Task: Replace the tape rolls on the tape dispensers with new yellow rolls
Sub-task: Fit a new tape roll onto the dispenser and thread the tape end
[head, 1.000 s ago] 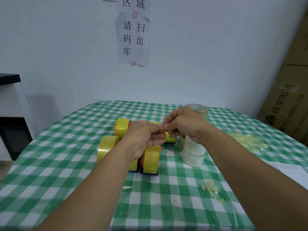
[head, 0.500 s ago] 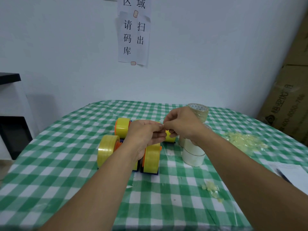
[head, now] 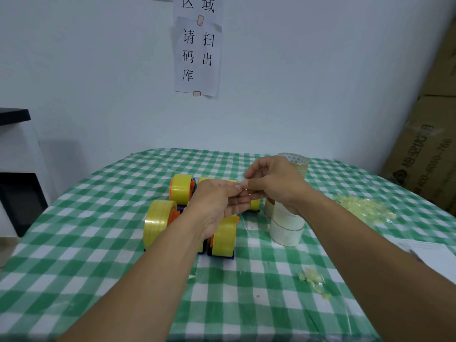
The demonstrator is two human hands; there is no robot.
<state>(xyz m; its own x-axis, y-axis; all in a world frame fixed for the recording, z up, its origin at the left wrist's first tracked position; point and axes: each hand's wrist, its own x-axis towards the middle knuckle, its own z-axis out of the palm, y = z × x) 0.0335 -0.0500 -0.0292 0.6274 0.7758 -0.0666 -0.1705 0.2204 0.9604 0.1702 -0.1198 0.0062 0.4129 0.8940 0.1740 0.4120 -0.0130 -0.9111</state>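
Several tape dispensers with yellow rolls stand together mid-table: one at the front left [head: 158, 222], one at the back left [head: 181, 188], one at the front middle [head: 224, 236]. Another yellow roll [head: 255, 203] shows partly behind my hands. My left hand [head: 217, 206] and my right hand [head: 274, 183] meet above the dispensers, their fingertips pinched together on a thin strip of clear tape [head: 238, 180]. A stack of pale clear rolls [head: 286, 224] stands just right of the dispensers, under my right wrist.
The table has a green checked cloth [head: 98, 255]. A heap of crumpled tape scraps [head: 365, 208] lies at the right, a smaller clump [head: 312, 280] nearer the front. White paper [head: 427, 253] sits at the right edge. Cardboard boxes [head: 424, 154] stand beyond.
My right hand's fingers have spread and lifted slightly while both hands keep the tape strip pinched between them. The dispensers and rolls have not moved.
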